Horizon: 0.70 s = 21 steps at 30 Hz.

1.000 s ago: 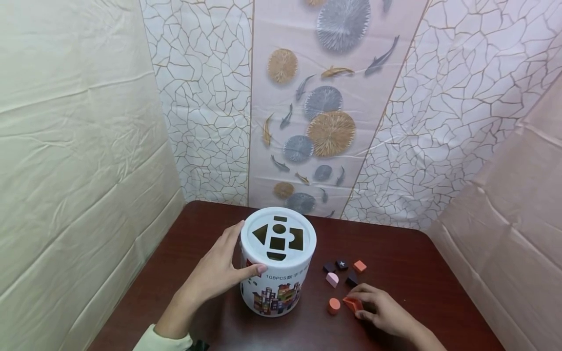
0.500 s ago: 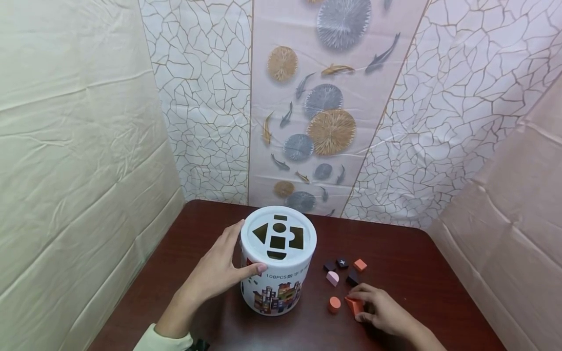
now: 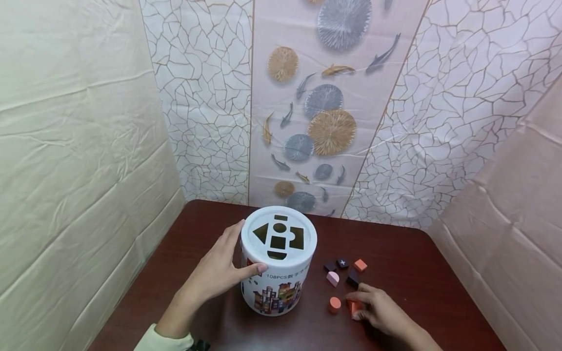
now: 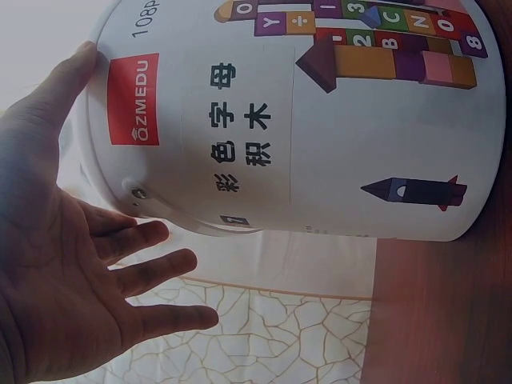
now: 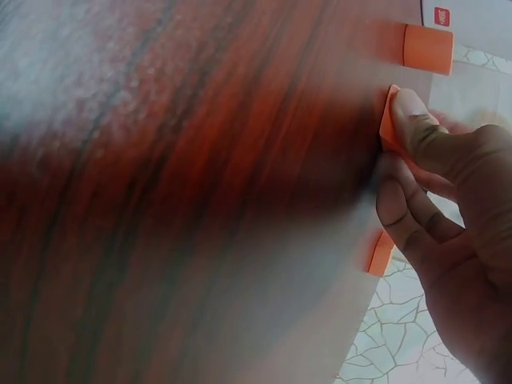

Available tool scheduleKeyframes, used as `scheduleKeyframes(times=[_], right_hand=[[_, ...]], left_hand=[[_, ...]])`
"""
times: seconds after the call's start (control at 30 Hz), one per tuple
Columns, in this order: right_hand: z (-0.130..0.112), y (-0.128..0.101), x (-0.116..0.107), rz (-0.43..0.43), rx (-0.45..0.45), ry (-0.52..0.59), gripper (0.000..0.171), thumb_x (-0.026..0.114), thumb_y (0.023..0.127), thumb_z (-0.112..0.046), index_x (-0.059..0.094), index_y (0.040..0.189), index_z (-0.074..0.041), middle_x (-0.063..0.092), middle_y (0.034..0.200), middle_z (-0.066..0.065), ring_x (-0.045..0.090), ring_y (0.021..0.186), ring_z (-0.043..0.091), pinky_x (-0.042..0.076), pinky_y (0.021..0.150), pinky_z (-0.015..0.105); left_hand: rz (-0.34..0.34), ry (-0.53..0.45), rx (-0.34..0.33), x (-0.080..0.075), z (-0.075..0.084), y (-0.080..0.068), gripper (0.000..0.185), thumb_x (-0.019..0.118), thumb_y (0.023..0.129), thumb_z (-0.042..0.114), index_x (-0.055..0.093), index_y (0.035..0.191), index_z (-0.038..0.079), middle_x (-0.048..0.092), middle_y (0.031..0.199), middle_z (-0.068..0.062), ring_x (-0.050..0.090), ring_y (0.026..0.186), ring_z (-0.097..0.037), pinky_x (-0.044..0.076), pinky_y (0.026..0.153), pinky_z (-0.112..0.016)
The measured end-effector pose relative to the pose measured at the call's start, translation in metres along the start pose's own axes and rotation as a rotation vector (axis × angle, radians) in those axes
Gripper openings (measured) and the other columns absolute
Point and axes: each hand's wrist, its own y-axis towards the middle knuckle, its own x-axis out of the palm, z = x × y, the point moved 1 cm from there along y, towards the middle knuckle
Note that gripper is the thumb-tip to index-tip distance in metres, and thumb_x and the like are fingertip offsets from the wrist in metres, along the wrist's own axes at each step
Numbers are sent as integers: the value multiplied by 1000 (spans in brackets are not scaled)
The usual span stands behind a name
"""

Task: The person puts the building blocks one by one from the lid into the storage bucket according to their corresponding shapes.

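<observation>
While my right hand [image 3: 381,312] curls over it, the small orange wooden triangle block [image 3: 353,307] sits low on the dark brown wooden surface [image 3: 408,273], close to my side. I pinch it between my thumb and my fingers [image 5: 406,200]. Just beside it, to the left, lies a round orange wooden block [image 3: 334,304]. A bit farther back I see a pink block [image 3: 332,278], three dark purple blocks [image 3: 342,263] and an orange square block [image 3: 360,265]. To the left of them all stands the big white round tub with shape holes in its lid [image 3: 278,261]. My left hand [image 3: 219,270] is spread wide and rests flat against the side of the tub, with the thumb across its front.
</observation>
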Motion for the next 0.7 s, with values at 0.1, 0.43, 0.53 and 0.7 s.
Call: scheduleKeyframes(times=[0.1, 0.43, 0.53, 0.7], right_hand=[[-1, 0, 0, 37, -37, 4, 28, 87, 95, -12, 84, 122, -17, 59, 96, -6, 52, 77, -1, 43, 64, 17], [-4, -3, 0, -25, 27, 76, 33, 92, 92, -22, 79, 120, -12, 65, 120, 11, 60, 78, 0, 55, 62, 23], [-6, -3, -1, -21, 21, 65, 32, 91, 94, -20, 78, 122, -11, 67, 120, 12, 61, 78, 2, 55, 62, 23], [-11, -2, -6, 21, 17, -15, 31, 92, 92, -18, 79, 120, -14, 69, 118, 7, 61, 88, 4, 51, 65, 23]], left_hand=[[6, -2, 5, -1, 1, 1, 126, 74, 77, 93, 20, 177, 36, 36, 177, -3, 44, 162, -33, 47, 121, -71], [4, -10, 9, 1, -1, -3, 124, 75, 78, 92, 21, 176, 38, 38, 176, -3, 43, 162, -32, 46, 121, -72], [9, -11, 12, 1, -1, -3, 125, 75, 78, 91, 22, 176, 36, 38, 176, -2, 44, 161, -32, 46, 121, -72], [13, -12, 17, 0, -1, -2, 124, 75, 79, 91, 22, 176, 36, 38, 176, -2, 44, 161, -32, 46, 121, -71]])
